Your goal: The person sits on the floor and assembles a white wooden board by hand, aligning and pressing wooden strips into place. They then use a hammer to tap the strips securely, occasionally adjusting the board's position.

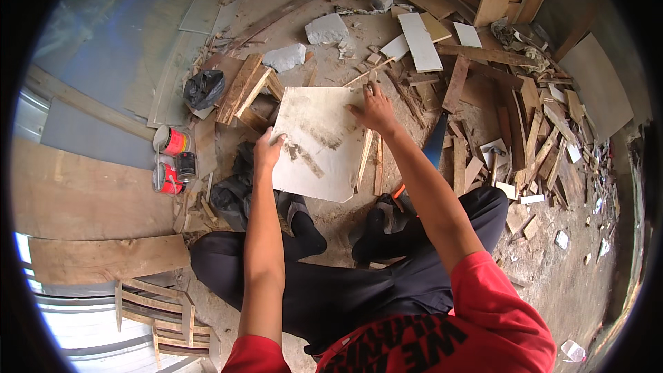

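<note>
A dirty white board [314, 145], stained dark across its middle, is held up in front of my feet. My left hand [268, 150] grips its left edge, thumb on the upper face. At the upper right edge, my right hand [375, 109] is closed on the same board with the thumb over its face; the fingers on the far side are partly hidden. Wooden strips [378, 162] show just past the board's right edge. Beyond my right shin lies a long blue blade [435, 141], with an orange piece [398, 191] near my right foot.
Scrap wood [535, 135] is heaped on the right, with white panels [420, 41] farther back. Concrete chunks [327, 29] lie ahead. On the left are red paint cans [168, 178], a black plastic bag [204, 90], a wooden frame [242, 90] and a slatted wooden piece [162, 314].
</note>
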`<state>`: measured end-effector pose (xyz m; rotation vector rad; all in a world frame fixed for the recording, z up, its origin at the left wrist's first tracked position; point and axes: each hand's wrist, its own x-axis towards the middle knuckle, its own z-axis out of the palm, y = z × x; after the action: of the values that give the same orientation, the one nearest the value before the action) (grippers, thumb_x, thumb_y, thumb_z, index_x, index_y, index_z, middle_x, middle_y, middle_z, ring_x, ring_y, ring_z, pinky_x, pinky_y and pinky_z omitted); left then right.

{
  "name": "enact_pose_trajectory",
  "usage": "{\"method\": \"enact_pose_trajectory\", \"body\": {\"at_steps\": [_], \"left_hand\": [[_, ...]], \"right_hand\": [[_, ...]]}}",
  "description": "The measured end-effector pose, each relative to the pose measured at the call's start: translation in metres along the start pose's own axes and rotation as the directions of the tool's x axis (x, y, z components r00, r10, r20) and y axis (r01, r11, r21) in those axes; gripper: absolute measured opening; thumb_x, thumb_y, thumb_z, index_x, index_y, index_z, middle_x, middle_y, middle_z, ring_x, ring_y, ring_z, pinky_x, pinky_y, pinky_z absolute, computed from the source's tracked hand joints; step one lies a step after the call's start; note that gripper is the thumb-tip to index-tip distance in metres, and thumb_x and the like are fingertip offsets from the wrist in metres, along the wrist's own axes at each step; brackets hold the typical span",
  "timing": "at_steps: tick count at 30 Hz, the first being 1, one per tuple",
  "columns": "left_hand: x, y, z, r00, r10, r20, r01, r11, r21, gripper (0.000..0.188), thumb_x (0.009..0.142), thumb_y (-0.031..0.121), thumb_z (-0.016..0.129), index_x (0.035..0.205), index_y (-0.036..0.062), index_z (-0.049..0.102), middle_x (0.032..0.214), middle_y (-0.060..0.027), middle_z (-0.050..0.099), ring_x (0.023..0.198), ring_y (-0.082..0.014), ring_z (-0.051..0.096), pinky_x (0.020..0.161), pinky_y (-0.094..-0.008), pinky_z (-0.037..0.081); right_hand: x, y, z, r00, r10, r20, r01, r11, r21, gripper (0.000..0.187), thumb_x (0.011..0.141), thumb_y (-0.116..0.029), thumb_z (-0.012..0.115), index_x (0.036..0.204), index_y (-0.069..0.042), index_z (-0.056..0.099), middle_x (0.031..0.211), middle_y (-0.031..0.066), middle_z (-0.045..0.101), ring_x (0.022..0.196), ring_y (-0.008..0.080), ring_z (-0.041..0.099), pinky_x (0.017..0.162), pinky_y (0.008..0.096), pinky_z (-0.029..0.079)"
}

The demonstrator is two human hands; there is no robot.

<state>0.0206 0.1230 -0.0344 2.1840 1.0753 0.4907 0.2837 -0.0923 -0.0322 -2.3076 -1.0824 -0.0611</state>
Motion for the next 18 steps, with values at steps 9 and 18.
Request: {"method": "enact_pose_trajectory", "body": {"at_steps": [9, 18], "left_hand": [[-0.041, 0.011, -0.022, 0.995, -0.089, 0.052, 0.089, 0.996, -0.003, 0.058, 0.087, 0.025, 0.073, 0.136, -0.001, 0.055, 0.126, -0.0246, 0.064, 0.116, -0.0312, 0.063, 0.095, -0.0365, 0.049], [-0.043, 0.007, -0.021, 0.997, -0.079, 0.026, 0.08, 0.996, -0.035, 0.057, 0.087, 0.024, 0.073, 0.135, -0.0005, 0.056, 0.126, -0.0268, 0.063, 0.119, -0.0337, 0.062, 0.096, -0.0384, 0.049]], "right_hand": [[-0.064, -0.024, -0.002, 0.981, 0.013, -0.194, 0.033, 0.972, 0.231, 0.073, 0.088, -0.035, 0.072, 0.139, 0.009, 0.042, 0.139, 0.0313, 0.042, 0.125, 0.0473, 0.047, 0.104, 0.0487, 0.043], [-0.07, -0.027, 0.0, 0.979, 0.143, -0.148, -0.068, 0.903, 0.424, 0.082, 0.086, -0.034, 0.074, 0.141, 0.012, 0.035, 0.138, 0.0358, 0.041, 0.125, 0.0487, 0.049, 0.102, 0.0468, 0.045]]}}
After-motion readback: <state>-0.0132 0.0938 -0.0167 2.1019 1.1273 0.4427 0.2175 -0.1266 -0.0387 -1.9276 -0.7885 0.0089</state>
